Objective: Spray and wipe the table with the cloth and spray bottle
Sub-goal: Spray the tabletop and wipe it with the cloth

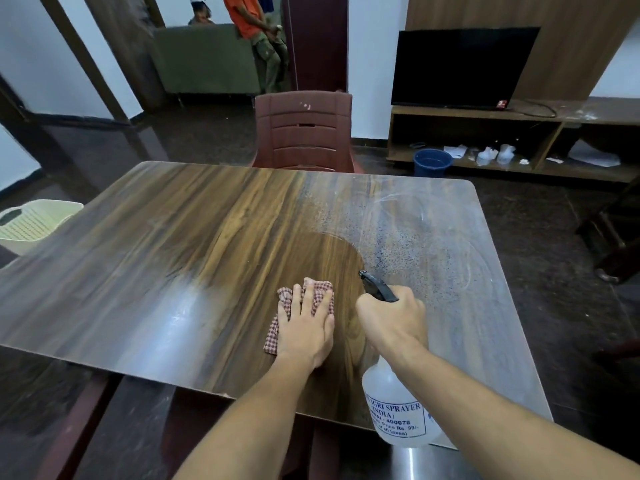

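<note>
A person leans over a wooden table (173, 244), left hand (304, 327) spread flat, fingers straight, pressing a red checked cloth (317, 289) onto the near middle of the top. The right hand (391, 320) is curled tight round the neck of a clear spray bottle (394, 410), tilted forward, its black nozzle (375, 285) aimed at the droplet-speckled right half. A maroon chair (303, 129) stands at the far edge.

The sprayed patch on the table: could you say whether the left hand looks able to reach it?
Probably yes: bare table leads from the left hand on the cloth to the sprayed patch, though the right hand and spray bottle crowd the way.
</note>
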